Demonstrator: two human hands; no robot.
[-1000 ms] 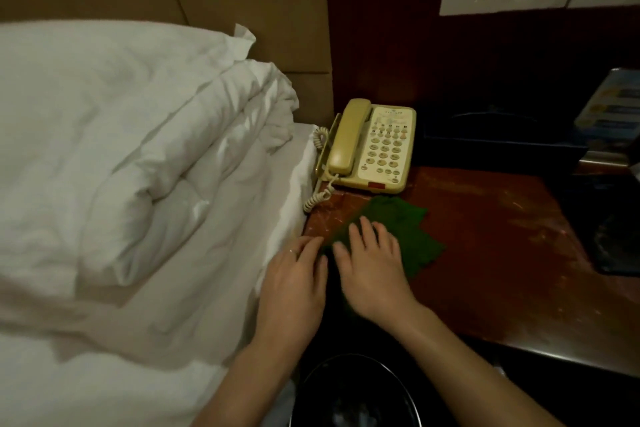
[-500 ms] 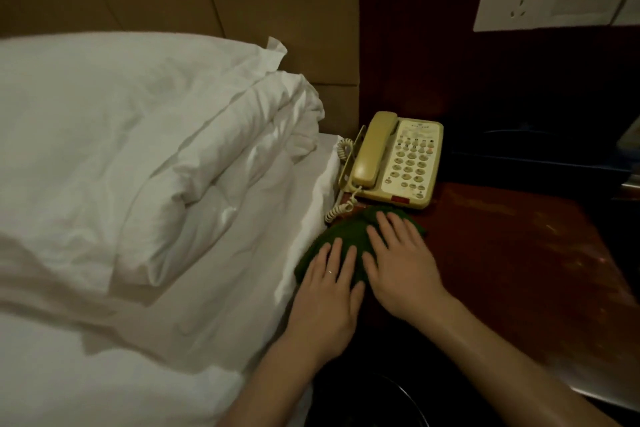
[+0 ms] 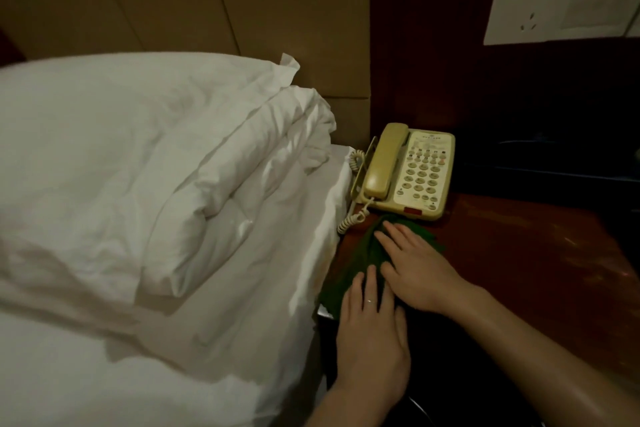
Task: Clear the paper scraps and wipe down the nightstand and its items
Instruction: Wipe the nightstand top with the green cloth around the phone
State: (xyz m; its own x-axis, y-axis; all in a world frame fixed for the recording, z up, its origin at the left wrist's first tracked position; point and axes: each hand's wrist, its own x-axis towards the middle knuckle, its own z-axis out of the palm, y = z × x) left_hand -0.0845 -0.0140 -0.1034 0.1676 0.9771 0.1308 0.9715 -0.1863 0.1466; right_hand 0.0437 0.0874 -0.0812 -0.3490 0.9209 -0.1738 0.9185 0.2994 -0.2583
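Cloth [image 3: 363,253] — nearer nightstand's [image 3: 519,253] bedside edge vs. before

Counts: two hands, left hand [image 3: 372,333] and right hand [image 3: 414,267]; one green cloth [image 3: 360,253]; one beige telephone [image 3: 408,172] with one handset [image 3: 384,159] and one coiled cord [image 3: 351,220]; one nightstand [image 3: 519,253]; one wall socket plate [image 3: 530,7]; one ring [image 3: 369,302]; one white duvet [image 3: 138,166].

place: hotel bedroom | evidence: white bedding [image 3: 145,184]; bedside telephone [image 3: 408,172] on nightstand [image 3: 519,253]; wall socket panel [image 3: 561,3]
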